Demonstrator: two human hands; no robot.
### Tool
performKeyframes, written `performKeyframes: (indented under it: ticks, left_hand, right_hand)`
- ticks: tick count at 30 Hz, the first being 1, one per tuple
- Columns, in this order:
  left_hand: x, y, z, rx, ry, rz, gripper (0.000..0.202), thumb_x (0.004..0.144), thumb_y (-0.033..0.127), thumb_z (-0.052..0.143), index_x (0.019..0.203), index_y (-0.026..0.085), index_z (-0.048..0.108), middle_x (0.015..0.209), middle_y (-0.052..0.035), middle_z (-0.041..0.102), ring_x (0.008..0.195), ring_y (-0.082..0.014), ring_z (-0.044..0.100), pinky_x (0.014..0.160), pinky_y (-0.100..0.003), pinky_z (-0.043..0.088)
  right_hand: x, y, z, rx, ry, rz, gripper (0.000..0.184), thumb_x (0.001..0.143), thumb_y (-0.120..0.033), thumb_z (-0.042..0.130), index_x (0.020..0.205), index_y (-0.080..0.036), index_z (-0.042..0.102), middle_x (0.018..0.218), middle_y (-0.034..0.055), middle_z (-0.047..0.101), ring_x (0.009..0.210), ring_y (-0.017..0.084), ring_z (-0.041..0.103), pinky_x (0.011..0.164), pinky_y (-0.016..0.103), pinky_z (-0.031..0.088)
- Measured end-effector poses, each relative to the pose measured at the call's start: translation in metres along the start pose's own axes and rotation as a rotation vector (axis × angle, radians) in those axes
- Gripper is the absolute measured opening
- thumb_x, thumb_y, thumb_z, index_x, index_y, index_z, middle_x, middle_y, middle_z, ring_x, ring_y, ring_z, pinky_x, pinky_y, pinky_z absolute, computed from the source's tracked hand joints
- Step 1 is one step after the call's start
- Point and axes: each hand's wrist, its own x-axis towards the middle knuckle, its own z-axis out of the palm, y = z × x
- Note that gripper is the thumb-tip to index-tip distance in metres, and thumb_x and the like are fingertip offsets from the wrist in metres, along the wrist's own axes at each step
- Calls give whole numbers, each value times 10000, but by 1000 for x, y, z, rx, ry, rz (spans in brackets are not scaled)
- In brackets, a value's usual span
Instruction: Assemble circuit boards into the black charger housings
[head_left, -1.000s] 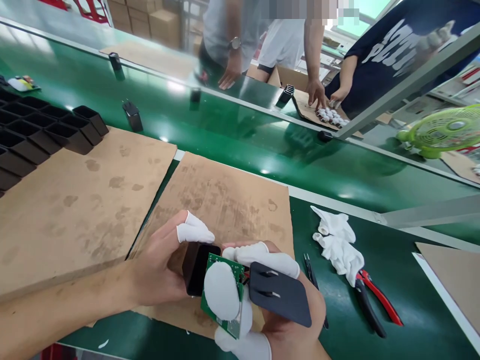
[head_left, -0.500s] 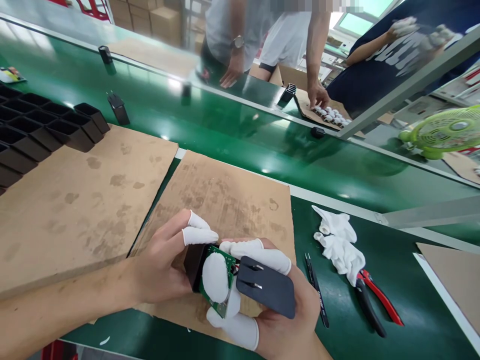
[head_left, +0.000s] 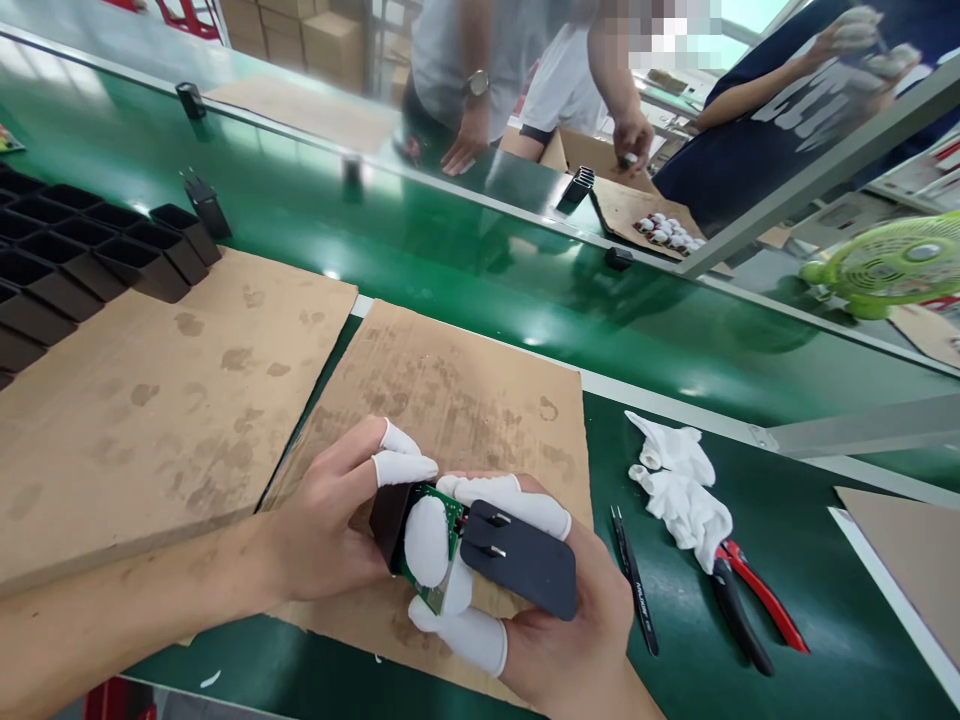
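Observation:
My left hand [head_left: 330, 510], with white finger cots on two fingertips, is closed around a black plastic charger housing [head_left: 388, 522]. My right hand [head_left: 577, 610], also wearing white finger cots, grips a green circuit board [head_left: 433, 595] by its edges. A white lump [head_left: 426, 542] covers much of the board's face. One end of the board sits in the mouth of the housing. A black plug cover [head_left: 519, 560] with two metal prongs lies over my right fingers, joined to the board by short wires.
Cardboard sheets [head_left: 480, 370] lie under my hands and to the left. Black housings [head_left: 135, 260] stand in rows at far left. On the right lie tweezers [head_left: 634, 580], red-and-black pliers [head_left: 761, 605] and white gloves [head_left: 679, 490]. A green conveyor [head_left: 420, 270] carries chargers; co-workers stand beyond.
My right hand has moved left, bringing the board deeper into the housing and the plug cover closer. Chargers on the conveyor have shifted left. A co-worker's hand has lifted a small piece.

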Motion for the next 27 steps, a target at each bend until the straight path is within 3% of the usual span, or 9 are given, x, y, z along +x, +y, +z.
performKeyframes:
  ticks: [4,7,15,20,27]
  left_hand:
    - [1,1,0,16,-8,1,481,885,37,778,1307,235,658,1012,-70,684,853,-217,703,701,-314,595]
    - [4,3,-1,27,-19,4,434,914,62,776,1292,235,651,1007,-68,690,859,-213,703,714,-310,595]
    - [2,1,1,-85,-43,-52,475,890,142,871,1298,236,646,1038,-63,656,874,-222,695,712,-324,582]
    - [4,-1,1,-226,-113,-121,566,857,303,1016,1315,236,691,1040,-60,673,882,-227,709,733,-333,601]
    - [4,-1,1,-250,-121,-131,525,881,268,1004,1321,235,719,1052,-50,663,889,-203,707,750,-303,587]
  right_hand:
    - [-5,7,-3,-9,-55,-3,785,772,-153,1062,1466,-361,761,1301,86,838,1136,363,849,931,439,748]
    - [-4,9,-3,15,-122,9,760,810,-169,1046,1482,-355,742,1314,83,832,1135,350,847,959,433,737]
    - [4,6,-5,-65,-153,-23,800,800,-187,1051,1498,-402,727,1312,33,816,1033,282,837,859,342,708]
    - [7,4,-8,-63,-165,-39,759,804,-144,1026,1463,-383,736,1244,30,818,1039,285,826,833,340,692]
    - [10,3,-10,-129,-157,-79,621,830,-169,1002,1363,-327,726,1225,34,798,1046,271,813,865,342,681]
